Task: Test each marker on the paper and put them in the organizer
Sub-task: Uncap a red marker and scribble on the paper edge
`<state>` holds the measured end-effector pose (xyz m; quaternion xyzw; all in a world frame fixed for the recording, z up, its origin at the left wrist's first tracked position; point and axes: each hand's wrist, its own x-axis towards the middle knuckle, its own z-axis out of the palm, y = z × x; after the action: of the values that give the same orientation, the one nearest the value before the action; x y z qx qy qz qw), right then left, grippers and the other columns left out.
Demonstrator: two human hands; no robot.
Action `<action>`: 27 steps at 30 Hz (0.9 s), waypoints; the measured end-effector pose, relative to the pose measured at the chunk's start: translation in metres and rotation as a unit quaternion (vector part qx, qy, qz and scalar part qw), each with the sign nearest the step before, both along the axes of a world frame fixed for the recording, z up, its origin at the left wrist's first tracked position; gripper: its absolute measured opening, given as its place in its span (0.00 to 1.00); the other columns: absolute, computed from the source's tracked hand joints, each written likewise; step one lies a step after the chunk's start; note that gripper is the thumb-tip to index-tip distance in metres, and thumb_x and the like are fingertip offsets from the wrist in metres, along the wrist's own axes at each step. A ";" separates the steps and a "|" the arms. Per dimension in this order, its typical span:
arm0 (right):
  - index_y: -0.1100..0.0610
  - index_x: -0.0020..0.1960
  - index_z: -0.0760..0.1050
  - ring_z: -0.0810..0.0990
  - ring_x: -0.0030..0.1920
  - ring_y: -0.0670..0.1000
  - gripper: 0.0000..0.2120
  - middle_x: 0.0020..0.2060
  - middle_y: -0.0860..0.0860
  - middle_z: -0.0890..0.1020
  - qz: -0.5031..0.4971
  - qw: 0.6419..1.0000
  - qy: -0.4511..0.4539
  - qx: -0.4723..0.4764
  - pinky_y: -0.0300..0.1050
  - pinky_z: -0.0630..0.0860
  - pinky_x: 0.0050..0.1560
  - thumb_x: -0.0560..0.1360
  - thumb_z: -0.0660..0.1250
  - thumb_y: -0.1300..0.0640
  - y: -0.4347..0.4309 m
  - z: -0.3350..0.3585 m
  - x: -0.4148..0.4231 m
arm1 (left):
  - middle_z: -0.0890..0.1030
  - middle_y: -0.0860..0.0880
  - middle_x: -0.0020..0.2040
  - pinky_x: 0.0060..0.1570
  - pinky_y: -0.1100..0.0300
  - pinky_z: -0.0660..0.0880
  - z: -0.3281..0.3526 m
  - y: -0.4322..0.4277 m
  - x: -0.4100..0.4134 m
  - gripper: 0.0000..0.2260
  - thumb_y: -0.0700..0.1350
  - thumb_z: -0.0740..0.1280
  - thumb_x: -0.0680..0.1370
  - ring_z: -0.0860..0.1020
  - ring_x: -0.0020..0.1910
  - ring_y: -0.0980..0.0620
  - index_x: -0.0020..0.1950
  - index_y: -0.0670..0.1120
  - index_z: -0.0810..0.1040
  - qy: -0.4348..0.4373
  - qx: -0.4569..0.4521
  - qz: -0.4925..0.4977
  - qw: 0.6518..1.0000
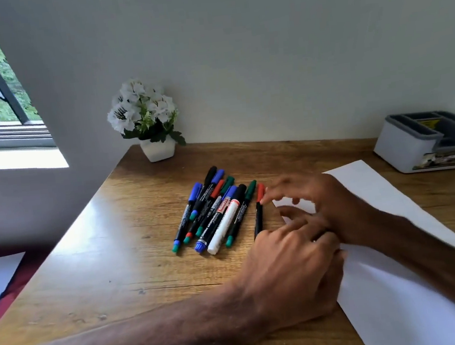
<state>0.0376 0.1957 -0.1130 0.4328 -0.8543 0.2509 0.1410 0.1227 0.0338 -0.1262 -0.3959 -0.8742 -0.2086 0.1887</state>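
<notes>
I judge the task barely begun; the paper [377, 193] shows no stroke on the part I can see, and the organizer [407, 147], at the far right corner of the surface [118, 268], shows no marker in the compartments open to view. The heap of markers [216, 212] lies in the middle of the surface, well apart from the organizer; the red-capped marker [259, 211] lies by itself just beside the heap, between it and the paper's corner. My right hand [316, 199] reaches over the paper with its fingertips at the red cap; the fingers are blurred and loosely bent, and I cannot tell whether they pinch it yet. My left hand [289, 261] grasps nothing; its fingers lie fairly straight along the paper's edge, one tip near that marker's tail. By my reckoning everything is left: each marker to be tested and stowed, this red one likely first.
</notes>
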 end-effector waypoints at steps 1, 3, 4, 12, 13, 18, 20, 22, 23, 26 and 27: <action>0.50 0.63 0.82 0.76 0.62 0.38 0.17 0.61 0.42 0.79 0.018 0.999 0.002 0.032 0.30 0.72 0.57 0.77 0.73 0.64 -0.003 -0.001 -0.001 | 0.84 0.52 0.52 0.39 0.52 0.82 0.001 0.000 0.001 0.13 0.53 0.59 0.84 0.82 0.50 0.51 0.52 0.49 0.81 0.006 -0.003 -0.003 1.000; 0.49 0.65 0.81 0.73 0.63 0.36 0.19 0.62 0.42 0.77 0.033 0.996 0.026 0.081 0.29 0.69 0.62 0.76 0.75 0.64 -0.008 -0.003 -0.002 | 0.84 0.52 0.48 0.37 0.53 0.81 0.001 -0.001 0.003 0.14 0.53 0.59 0.84 0.82 0.46 0.51 0.51 0.49 0.81 0.017 -0.014 -0.006 1.000; 0.50 0.64 0.81 0.74 0.63 0.38 0.20 0.63 0.44 0.78 0.038 0.995 0.033 0.092 0.33 0.71 0.62 0.76 0.75 0.64 -0.011 -0.002 -0.002 | 0.84 0.52 0.47 0.37 0.53 0.81 0.001 -0.002 0.004 0.14 0.53 0.59 0.84 0.82 0.45 0.51 0.50 0.49 0.81 0.021 -0.017 -0.007 1.000; 0.49 0.62 0.78 0.78 0.63 0.47 0.11 0.61 0.47 0.80 0.068 0.979 0.057 0.183 0.49 0.80 0.58 0.80 0.68 0.56 -0.018 0.012 -0.001 | 0.83 0.51 0.45 0.39 0.53 0.80 0.001 -0.004 0.007 0.14 0.52 0.60 0.85 0.81 0.43 0.51 0.49 0.48 0.82 0.036 -0.004 -0.018 0.999; 0.49 0.64 0.78 0.76 0.64 0.46 0.13 0.62 0.47 0.79 0.068 0.980 0.050 0.180 0.45 0.79 0.60 0.80 0.67 0.55 -0.018 0.012 0.000 | 0.83 0.52 0.45 0.39 0.53 0.80 0.002 -0.004 0.008 0.14 0.52 0.61 0.85 0.80 0.43 0.51 0.49 0.48 0.82 0.041 -0.005 -0.017 0.999; 0.50 0.65 0.80 0.76 0.58 0.46 0.16 0.59 0.50 0.78 0.033 0.989 0.060 0.128 0.40 0.76 0.54 0.79 0.71 0.62 -0.012 0.009 0.005 | 0.83 0.53 0.47 0.40 0.53 0.80 -0.002 -0.003 0.012 0.15 0.53 0.58 0.85 0.80 0.47 0.52 0.49 0.49 0.81 0.041 -0.019 -0.009 0.999; 0.53 0.62 0.82 0.78 0.56 0.45 0.15 0.57 0.51 0.79 0.016 0.995 0.046 0.087 0.35 0.74 0.54 0.78 0.71 0.67 -0.007 0.016 0.004 | 0.83 0.53 0.51 0.42 0.51 0.80 -0.002 -0.004 0.012 0.16 0.54 0.57 0.85 0.80 0.51 0.51 0.50 0.49 0.81 0.027 -0.022 0.001 0.999; 0.54 0.60 0.82 0.79 0.55 0.43 0.12 0.55 0.48 0.81 -0.001 0.999 0.008 0.036 0.35 0.76 0.54 0.79 0.71 0.66 0.000 0.024 0.005 | 0.84 0.52 0.56 0.47 0.51 0.82 0.000 -0.005 0.012 0.16 0.55 0.57 0.84 0.81 0.56 0.51 0.53 0.49 0.81 0.016 -0.022 0.007 1.000; 0.53 0.58 0.82 0.80 0.54 0.43 0.10 0.54 0.46 0.82 -0.020 1.000 -0.023 -0.003 0.38 0.78 0.53 0.79 0.71 0.64 0.004 0.027 0.006 | 0.84 0.52 0.57 0.49 0.51 0.82 0.001 -0.005 0.012 0.16 0.55 0.57 0.84 0.82 0.57 0.51 0.55 0.49 0.80 0.012 -0.027 0.010 1.000; 0.50 0.52 0.82 0.85 0.50 0.46 0.07 0.47 0.44 0.85 -0.098 0.977 -0.121 -0.144 0.47 0.84 0.50 0.77 0.75 0.60 0.012 0.029 0.013 | 0.82 0.54 0.50 0.38 0.56 0.77 0.003 -0.006 0.015 0.14 0.56 0.55 0.85 0.82 0.44 0.52 0.52 0.51 0.77 0.017 -0.043 0.006 0.999; 0.51 0.51 0.81 0.86 0.46 0.48 0.07 0.44 0.46 0.86 -0.118 0.966 -0.136 -0.188 0.50 0.85 0.46 0.76 0.76 0.59 0.013 0.027 0.016 | 0.81 0.55 0.45 0.33 0.58 0.74 0.003 -0.005 0.018 0.14 0.55 0.55 0.85 0.80 0.38 0.52 0.49 0.52 0.76 0.025 -0.048 0.004 0.999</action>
<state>0.0540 0.2087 -0.0857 0.2567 -0.8477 0.4455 0.1308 0.1407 0.0290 -0.1229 -0.4066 -0.8796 -0.1554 0.1922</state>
